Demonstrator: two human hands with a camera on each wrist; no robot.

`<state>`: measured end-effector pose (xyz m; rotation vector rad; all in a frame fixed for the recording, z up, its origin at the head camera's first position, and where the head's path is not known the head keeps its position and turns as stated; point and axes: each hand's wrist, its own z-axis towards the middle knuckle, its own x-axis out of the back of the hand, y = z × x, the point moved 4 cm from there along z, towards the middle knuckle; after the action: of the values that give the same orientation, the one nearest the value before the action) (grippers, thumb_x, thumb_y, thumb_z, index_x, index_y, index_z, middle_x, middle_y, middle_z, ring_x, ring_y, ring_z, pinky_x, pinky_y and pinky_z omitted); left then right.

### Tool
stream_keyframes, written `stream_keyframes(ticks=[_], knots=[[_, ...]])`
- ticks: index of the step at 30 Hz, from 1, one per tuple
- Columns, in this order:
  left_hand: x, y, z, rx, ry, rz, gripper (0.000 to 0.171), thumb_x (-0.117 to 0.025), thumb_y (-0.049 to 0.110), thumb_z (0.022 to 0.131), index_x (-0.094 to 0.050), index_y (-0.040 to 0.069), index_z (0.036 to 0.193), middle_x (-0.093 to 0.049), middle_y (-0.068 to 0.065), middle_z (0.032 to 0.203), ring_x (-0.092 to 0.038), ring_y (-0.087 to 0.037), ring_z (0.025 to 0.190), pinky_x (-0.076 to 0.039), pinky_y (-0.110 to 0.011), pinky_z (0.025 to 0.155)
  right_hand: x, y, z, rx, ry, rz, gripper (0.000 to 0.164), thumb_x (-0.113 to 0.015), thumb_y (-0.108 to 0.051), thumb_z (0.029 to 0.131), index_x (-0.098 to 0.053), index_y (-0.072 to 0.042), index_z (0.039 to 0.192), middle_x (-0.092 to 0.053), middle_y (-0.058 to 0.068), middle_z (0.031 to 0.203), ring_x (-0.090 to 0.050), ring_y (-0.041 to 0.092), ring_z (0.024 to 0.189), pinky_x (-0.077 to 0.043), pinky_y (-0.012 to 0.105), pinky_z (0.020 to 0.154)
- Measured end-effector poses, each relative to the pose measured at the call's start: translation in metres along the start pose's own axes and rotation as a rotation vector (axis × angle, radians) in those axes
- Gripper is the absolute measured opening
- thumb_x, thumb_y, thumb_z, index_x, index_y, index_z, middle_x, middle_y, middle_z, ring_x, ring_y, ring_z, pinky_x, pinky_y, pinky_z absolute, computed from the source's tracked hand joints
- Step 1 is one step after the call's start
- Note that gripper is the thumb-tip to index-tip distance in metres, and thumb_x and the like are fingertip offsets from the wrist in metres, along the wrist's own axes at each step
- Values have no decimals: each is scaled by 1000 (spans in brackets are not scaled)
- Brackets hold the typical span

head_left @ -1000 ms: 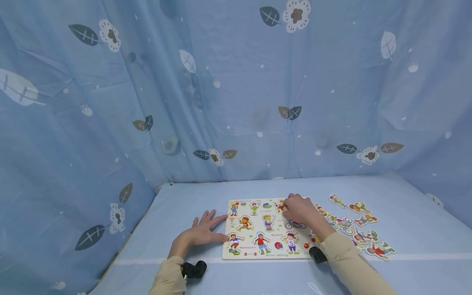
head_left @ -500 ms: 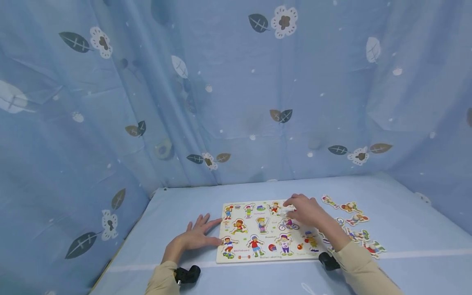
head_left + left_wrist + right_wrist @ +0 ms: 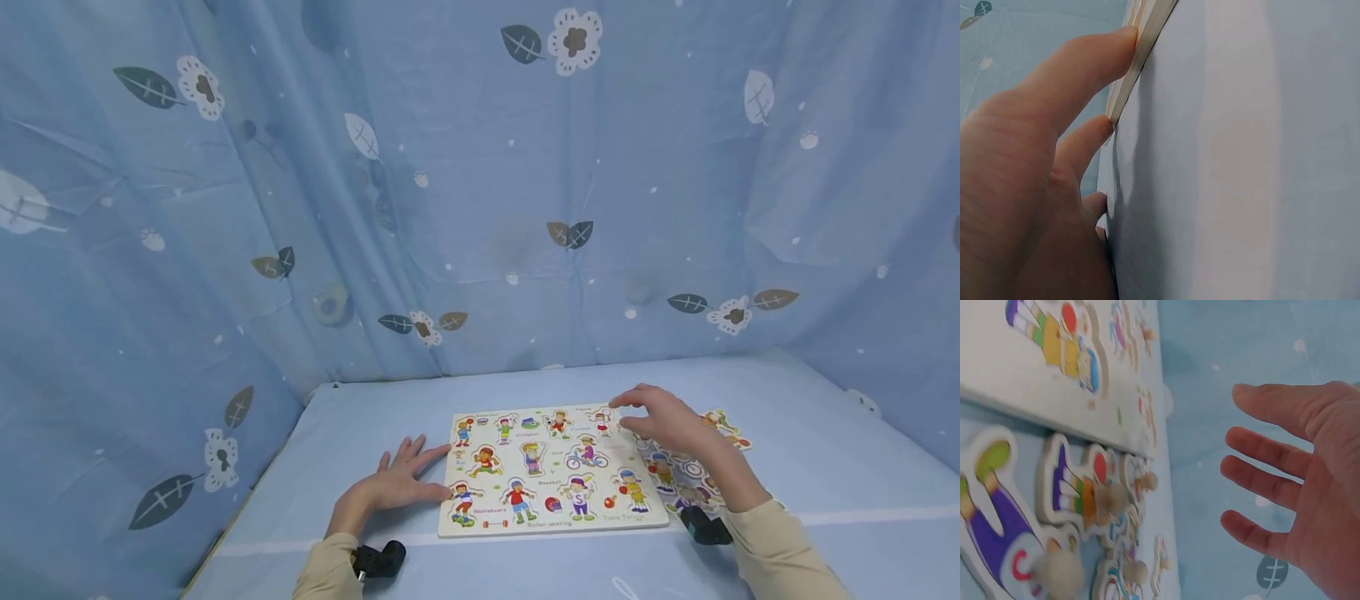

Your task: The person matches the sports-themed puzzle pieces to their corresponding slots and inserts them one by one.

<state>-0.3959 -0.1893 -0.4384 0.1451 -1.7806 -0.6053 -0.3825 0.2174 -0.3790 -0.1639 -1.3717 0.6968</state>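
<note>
A pale wooden puzzle board with printed children playing sports lies on the table. My left hand touches its left side, thumb and index fingertip at the edge with the fingers spread. In the left wrist view those two fingertips meet the board's side. Over the board's upper right corner hovers my right hand, its thumb and fingers apart. Nothing shows between the fingers of the right hand in the right wrist view. Beside the board lie several loose puzzle pieces, partly hidden by the right hand and forearm.
Round wooden knobs stick up from the loose pieces, some of which overlap. A light blue cloth covers the table, and a blue patterned curtain hangs behind and at the sides. Black wrist cameras sit on both wrists.
The right hand has moved right, from the board's upper middle to its right corner, uncovering the tennis and bicycle figures. The left hand stays at the left edge. The head view has shifted slightly.
</note>
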Motion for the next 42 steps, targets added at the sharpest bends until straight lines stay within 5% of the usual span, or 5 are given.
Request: stream_keyframes(ticks=[14, 31, 42], knots=[[9, -7, -9, 10, 15, 0, 85, -71, 58, 79, -42, 24, 151, -17, -22, 163, -1, -46, 150, 1, -69, 115, 11, 11, 15, -26, 37, -4, 30, -66, -13, 93, -68, -5, 122, -61, 21, 124, -54, 44, 118, -47, 60, 95], [5, 0, 0, -14, 17, -3, 86, -69, 63, 78, -42, 28, 151, -16, -18, 164, 0, -42, 151, 2, -66, 117, 4, 38, 11, -68, -15, -31, 37, -68, -9, 91, -64, 4, 125, -63, 23, 121, -56, 44, 114, -48, 58, 94], [0, 1, 1, 7, 6, 7, 85, -70, 61, 78, -43, 26, 151, -17, -19, 163, -2, -42, 151, 1, -67, 117, -11, 50, 9, -184, -139, -36, 33, -67, -11, 92, -67, 1, 123, -64, 14, 109, -59, 24, 93, -53, 45, 80]])
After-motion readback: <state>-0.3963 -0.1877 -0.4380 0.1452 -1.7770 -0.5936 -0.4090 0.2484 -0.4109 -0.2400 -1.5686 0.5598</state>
